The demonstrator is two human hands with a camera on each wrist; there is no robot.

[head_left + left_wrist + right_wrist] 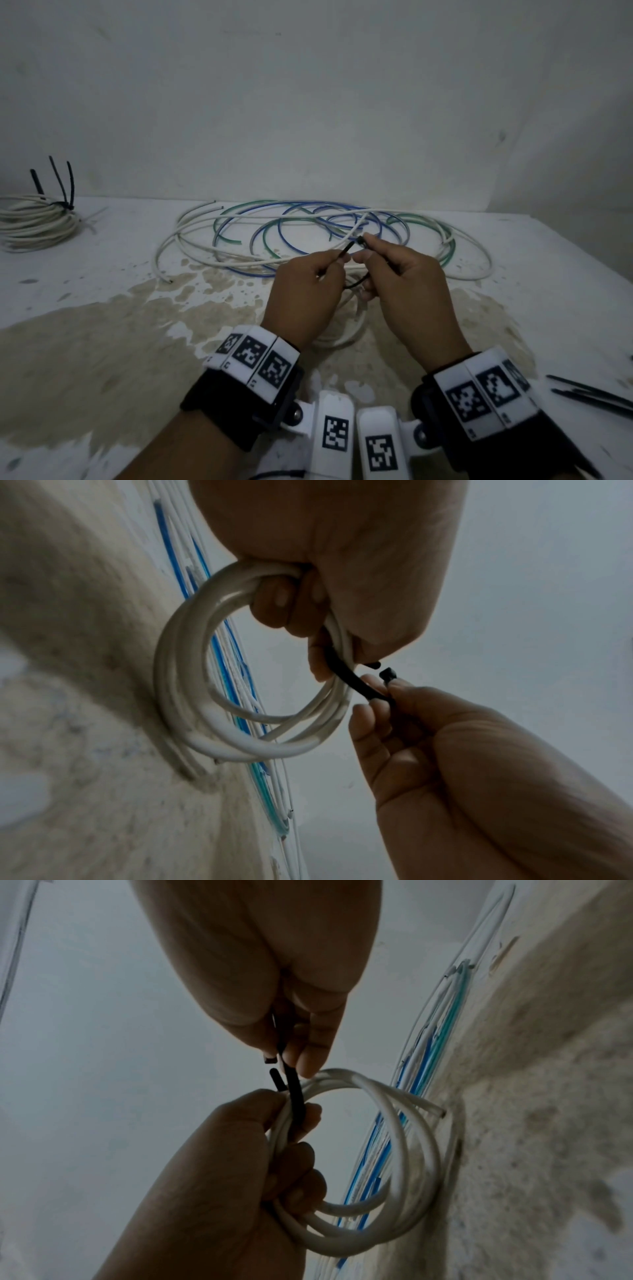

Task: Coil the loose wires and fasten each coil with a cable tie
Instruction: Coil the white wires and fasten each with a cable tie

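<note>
A small white wire coil (192,669) hangs from my left hand (334,265), whose fingers curl round its strands while the thumb and forefinger also pinch the tail of a black cable tie (346,674). The tie loops round the coil's strands. My right hand (364,250) pinches the tie's head end (387,673). The tail tip (276,1080) and the head (270,1060) sit a small gap apart. In the right wrist view the coil (397,1150) hangs just above the table, below my right hand (291,1056).
Loose white, blue and green wires (308,226) sprawl on the stained white table (102,325) behind my hands. A tied white coil (37,222) with black tie tails sticking up lies at the far left. Spare black cable ties (592,394) lie at the right edge.
</note>
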